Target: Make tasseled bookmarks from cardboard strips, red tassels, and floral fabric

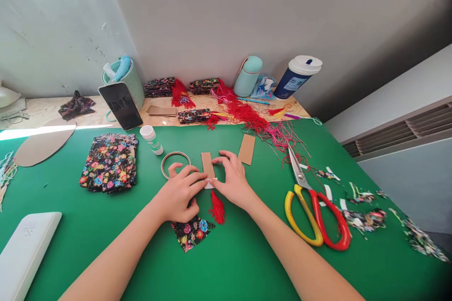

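A small brown cardboard strip (208,163) lies on the green mat, with a white piece of tape or paper (210,184) across its near end. A red tassel (217,208) hangs out below that white piece. My left hand (181,193) presses its fingertips on the strip's near end from the left. From the right, my right hand (233,179) grips the strip, thumb on the white piece and index finger along the edge. Partly under my left hand is a black floral fabric piece (193,233). Behind it sits a round hoop (163,165).
Large scissors (310,202) with red and yellow handles lie right, near fabric scraps (365,221). Left are stacked floral fabric (109,162), a glue stick (151,140), a phone (120,106) and a white case (30,249). Red cords (252,117), a bottle (247,76) and a cup (296,77) stand behind.
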`<act>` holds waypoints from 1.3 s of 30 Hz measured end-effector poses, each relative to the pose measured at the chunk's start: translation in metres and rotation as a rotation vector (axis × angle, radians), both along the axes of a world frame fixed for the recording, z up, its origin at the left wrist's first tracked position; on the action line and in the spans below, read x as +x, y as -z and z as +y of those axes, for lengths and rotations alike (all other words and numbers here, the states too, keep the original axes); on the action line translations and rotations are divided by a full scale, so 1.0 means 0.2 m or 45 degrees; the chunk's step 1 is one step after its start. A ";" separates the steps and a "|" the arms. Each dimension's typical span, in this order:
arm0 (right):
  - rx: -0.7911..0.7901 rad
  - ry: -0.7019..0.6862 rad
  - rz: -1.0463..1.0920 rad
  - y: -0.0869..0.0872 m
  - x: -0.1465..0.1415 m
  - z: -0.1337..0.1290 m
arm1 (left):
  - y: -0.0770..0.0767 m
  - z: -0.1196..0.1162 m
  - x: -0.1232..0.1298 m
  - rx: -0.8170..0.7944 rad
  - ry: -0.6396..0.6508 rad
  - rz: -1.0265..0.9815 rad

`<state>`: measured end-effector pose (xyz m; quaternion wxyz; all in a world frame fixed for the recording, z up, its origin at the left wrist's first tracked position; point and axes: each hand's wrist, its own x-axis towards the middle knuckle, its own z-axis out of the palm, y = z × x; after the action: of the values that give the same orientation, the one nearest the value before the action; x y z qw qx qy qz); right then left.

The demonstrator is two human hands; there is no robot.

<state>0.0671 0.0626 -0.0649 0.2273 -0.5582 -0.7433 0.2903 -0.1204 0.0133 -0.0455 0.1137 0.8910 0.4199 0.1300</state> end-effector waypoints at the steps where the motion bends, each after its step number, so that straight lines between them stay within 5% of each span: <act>1: -0.027 -0.035 0.037 0.00 0.02 0.00 | 0.00 0.00 0.00 0.001 -0.001 0.008; 6: -0.095 -0.081 0.185 0.00 0.07 0.02 | -0.01 0.00 0.01 0.009 0.018 0.057; 20: -0.042 0.054 0.053 0.00 0.00 0.01 | 0.00 -0.02 0.03 0.121 -0.002 0.136; 22: -0.043 0.044 0.128 0.00 0.00 0.01 | -0.01 -0.04 0.02 0.249 -0.072 0.176; 27: -0.048 0.085 0.373 0.01 0.03 0.01 | -0.08 -0.09 -0.06 0.376 -0.572 0.382; 31: -0.005 0.109 0.425 0.02 0.04 0.01 | -0.09 -0.07 -0.12 0.375 -0.534 0.557; 35: 0.288 0.086 0.381 -0.02 0.02 -0.02 | -0.06 -0.04 -0.11 0.450 -0.497 0.374; 39: 0.552 -0.142 0.420 -0.09 -0.01 -0.10 | -0.04 -0.05 -0.04 0.384 -0.429 -0.144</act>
<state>0.0655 0.0431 -0.0476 0.4430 -0.4001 -0.7705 0.2236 -0.1282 0.0037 -0.0378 -0.0205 0.8064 0.5317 0.2582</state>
